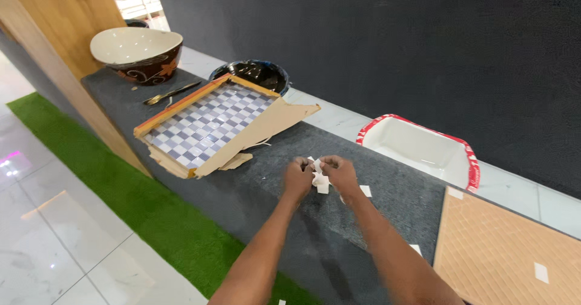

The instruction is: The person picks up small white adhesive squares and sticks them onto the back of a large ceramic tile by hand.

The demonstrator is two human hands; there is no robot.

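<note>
Head view: left hand (298,179) and right hand (340,173) meet over the dark grey carpeted counter (272,220), fingers of both pinched on a small white paper piece (319,181) held between them just above the surface. More white scraps (365,190) lie just beside. Checkered blue-white mosaic tile sheet in torn cardboard box (206,123) sits up-left; white rectangular basin with red edging (417,149) right.

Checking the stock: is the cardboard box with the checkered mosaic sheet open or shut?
Open. The cardboard box has torn flaps, and the blue-and-white checkered mosaic sheet lies exposed in it.
</note>
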